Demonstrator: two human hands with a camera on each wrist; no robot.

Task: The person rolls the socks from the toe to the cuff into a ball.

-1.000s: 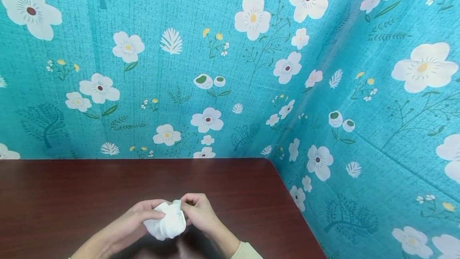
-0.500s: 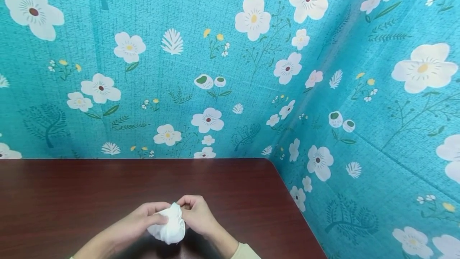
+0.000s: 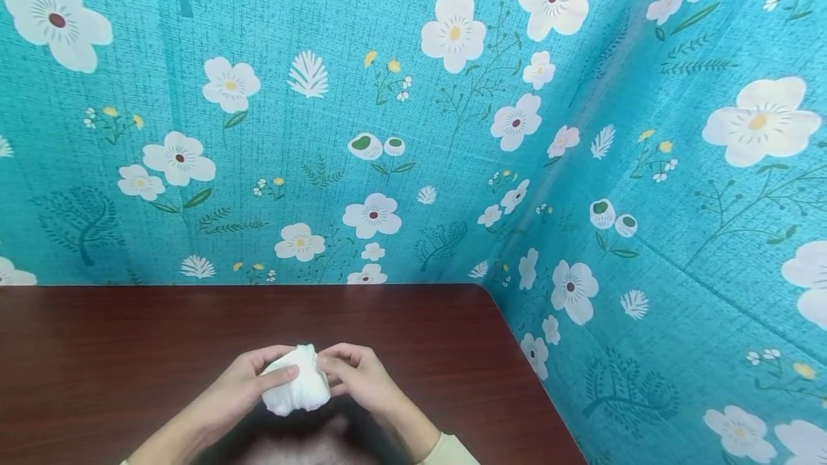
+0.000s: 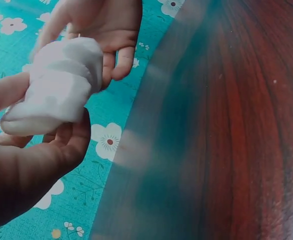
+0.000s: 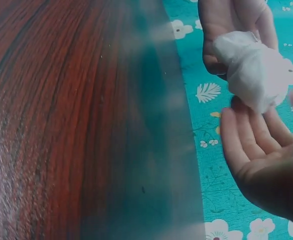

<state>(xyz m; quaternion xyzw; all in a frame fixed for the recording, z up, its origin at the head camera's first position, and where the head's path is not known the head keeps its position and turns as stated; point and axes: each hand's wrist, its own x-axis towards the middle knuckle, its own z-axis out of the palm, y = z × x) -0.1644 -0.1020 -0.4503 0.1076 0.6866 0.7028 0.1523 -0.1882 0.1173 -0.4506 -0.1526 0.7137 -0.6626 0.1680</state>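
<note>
A bundle of soft white cloth (image 3: 298,387), folded into a rounded wad with creases across it, is held up over the near part of the table. My left hand (image 3: 242,382) grips its left side, thumb on top and fingers behind and below, as the left wrist view shows on the bundle (image 4: 61,80). At its right side is my right hand (image 3: 363,379). In the right wrist view that hand (image 5: 261,155) has its fingers extended with the tips right at the cloth (image 5: 256,75), and its thumb stands apart from it.
Beneath the hands lies a dark reddish-brown wooden table (image 3: 161,329), its rounded far corner at the right. A turquoise flowered cloth (image 3: 271,178) hangs behind the far edge and along the right side.
The cloth bundle and both hands have risen slightly. My right fingers, which pinched at the bundle's upper right edge, have loosened and spread. The left hand keeps its hold.
</note>
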